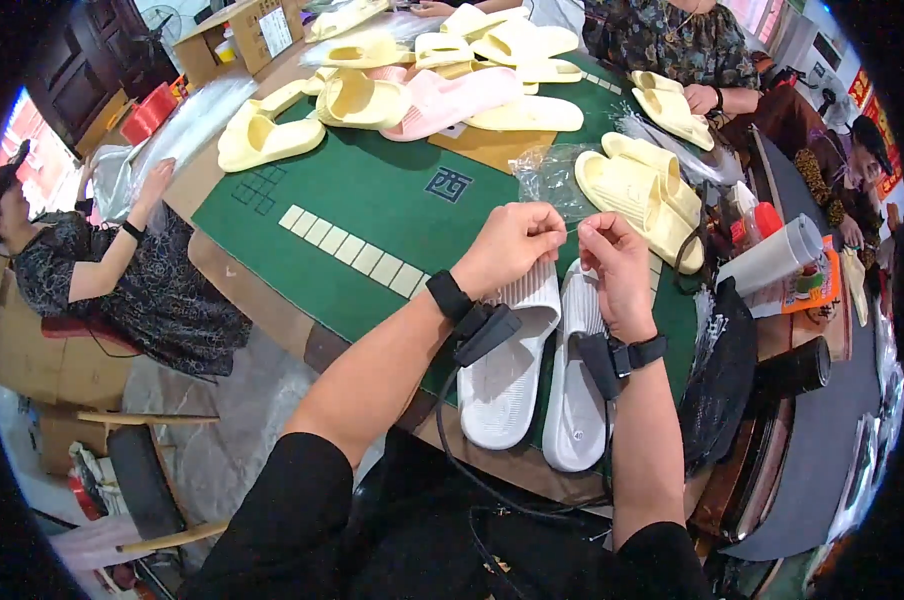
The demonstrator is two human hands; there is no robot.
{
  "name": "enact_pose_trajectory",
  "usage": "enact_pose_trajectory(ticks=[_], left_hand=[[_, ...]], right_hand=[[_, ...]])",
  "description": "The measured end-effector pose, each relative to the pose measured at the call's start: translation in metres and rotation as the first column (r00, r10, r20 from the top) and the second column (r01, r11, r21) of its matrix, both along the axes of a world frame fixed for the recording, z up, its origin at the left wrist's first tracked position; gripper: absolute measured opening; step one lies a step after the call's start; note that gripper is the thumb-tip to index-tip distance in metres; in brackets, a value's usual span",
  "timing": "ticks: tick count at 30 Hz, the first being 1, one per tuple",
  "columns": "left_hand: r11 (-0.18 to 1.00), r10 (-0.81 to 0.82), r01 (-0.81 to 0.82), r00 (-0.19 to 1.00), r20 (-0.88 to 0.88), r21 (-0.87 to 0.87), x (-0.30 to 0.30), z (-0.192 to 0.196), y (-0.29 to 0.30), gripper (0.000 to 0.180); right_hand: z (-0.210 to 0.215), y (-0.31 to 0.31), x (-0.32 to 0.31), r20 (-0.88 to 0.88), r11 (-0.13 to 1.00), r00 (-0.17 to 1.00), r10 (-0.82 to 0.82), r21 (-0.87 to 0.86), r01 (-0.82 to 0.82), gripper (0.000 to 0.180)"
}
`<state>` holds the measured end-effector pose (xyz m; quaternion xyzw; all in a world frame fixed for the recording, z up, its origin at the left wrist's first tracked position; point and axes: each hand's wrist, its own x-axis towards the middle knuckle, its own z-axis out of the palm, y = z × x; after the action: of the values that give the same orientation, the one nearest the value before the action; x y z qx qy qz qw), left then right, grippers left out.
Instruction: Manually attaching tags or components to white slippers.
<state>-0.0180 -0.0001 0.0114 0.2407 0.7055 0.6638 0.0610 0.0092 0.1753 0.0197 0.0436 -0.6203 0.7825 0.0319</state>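
2 white slippers (537, 370) beneath left hand (512, 245), right hand (617, 265).

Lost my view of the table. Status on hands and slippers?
Left hand and right hand pinched together above the white slippers. Slippers soles up on green mat. Clear bag just beyond.

Light: bright, even, soft daylight; brightest from the windows at the upper left and upper right.
Shadows: faint, short ones under the hands and beside the white slippers (532, 370) on the counter (372, 200).
Glare: mild sheen on the plastic bag (552, 180).
Distortion: strong fisheye; edges bend, black corners.
Focus: centre sharp, rim soft.
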Motion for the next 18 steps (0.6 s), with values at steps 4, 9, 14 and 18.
enact_pose_trajectory(ticks=[4, 9, 14, 18], left_hand=[[1.000, 0.003, -0.003, 1.000, 0.002, -0.001, 0.0012, 0.0016, -0.0005, 0.009], [1.000, 0.013, -0.013, 1.000, -0.005, -0.014, 0.0007, 0.0006, -0.0002, 0.009], [1.000, 0.011, -0.011, 1.000, -0.015, -0.015, 0.0006, -0.0005, 0.0003, 0.008], [1.000, 0.010, -0.010, 1.000, -0.009, -0.013, 0.0012, 0.0012, 0.0005, 0.008]], right_hand=[[0.0007, -0.0005, 0.0005, 0.012, 1.000, 1.000, -0.008, 0.014, 0.008, 0.005], [0.0001, 0.0001, 0.0005, 0.004, 0.998, 1.000, 0.018, 0.059, -0.018, 0.006], [-0.0037, 0.0013, -0.0019, 0.000, 0.997, 1.000, 0.027, 0.070, -0.027, 0.006], [-0.0029, 0.0025, -0.0011, 0.040, 0.994, 0.999, 0.036, 0.099, -0.040, 0.006]])
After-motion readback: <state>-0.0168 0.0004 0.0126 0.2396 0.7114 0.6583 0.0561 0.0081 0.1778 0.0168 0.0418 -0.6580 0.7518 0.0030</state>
